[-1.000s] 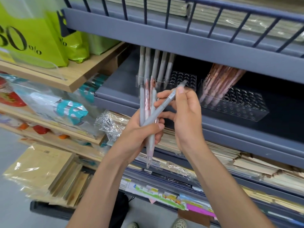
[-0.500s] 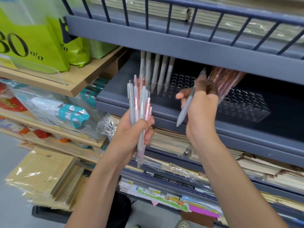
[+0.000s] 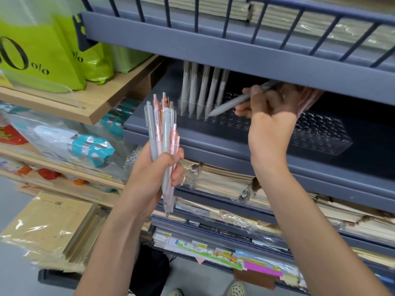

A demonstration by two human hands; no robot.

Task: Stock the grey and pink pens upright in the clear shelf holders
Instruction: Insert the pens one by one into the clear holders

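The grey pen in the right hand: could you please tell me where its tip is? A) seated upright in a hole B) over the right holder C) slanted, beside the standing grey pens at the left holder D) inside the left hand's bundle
C: the right hand holds the grey pen slanted, tip beside the standing grey pens over the left holder.
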